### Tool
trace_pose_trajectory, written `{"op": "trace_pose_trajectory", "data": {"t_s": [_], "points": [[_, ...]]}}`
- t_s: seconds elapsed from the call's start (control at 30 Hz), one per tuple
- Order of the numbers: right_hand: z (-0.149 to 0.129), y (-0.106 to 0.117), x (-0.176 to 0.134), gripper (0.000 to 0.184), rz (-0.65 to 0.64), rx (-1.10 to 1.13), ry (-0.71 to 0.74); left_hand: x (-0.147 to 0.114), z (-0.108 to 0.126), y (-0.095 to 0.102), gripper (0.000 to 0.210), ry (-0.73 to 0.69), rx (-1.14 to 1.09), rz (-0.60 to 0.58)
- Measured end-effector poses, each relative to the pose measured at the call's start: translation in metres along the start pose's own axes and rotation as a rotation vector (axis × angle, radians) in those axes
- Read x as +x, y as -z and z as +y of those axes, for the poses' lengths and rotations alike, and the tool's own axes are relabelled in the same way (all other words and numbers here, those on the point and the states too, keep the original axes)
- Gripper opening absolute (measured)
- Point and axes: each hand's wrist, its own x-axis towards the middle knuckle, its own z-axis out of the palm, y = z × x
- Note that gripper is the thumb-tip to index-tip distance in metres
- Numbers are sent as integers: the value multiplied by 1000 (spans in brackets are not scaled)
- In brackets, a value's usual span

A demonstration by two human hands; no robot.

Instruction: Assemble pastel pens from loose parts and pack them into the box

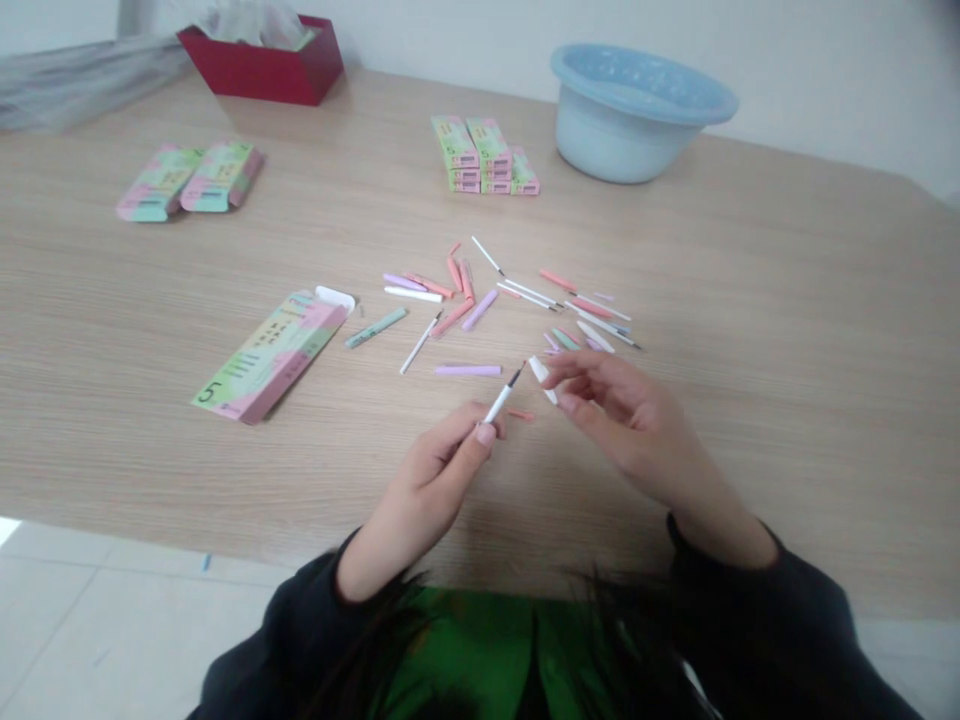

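My left hand (442,460) is closed on a slim white pen refill (498,404), whose dark tip points up and to the right. Between the thumb and fingers of my right hand (615,410) is a white pen cap (541,378), a short way from that tip and apart from it. Just beyond both hands lie scattered pen parts: a purple tube (469,371), a green tube (376,328), a pink tube (453,318) and several white refills with dark tips, such as one refill (421,343). A small pink piece (520,415) rests between my hands.
An upright-printed long box (274,355) lies at left with its end flap open. Two similar boxes (221,178) lie behind it. Several stacked boxes (480,155) stand at the back, beside a blue basin (637,120). A red tissue box (262,62) is at the far left.
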Motion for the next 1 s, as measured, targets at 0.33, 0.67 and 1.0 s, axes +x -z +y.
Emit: {"op": "trace_pose_trajectory", "data": {"t_s": [0.33, 0.67, 1.0], "points": [[43, 13, 34, 18, 25, -641, -15, -6, -1, 14, 33, 107, -21, 13], [44, -23, 31, 18, -23, -865, -84, -5, -2, 14, 37, 122, 43, 1], [61, 36, 29, 17, 131, -729, -98, -7, -4, 16, 41, 137, 60, 81]]}}
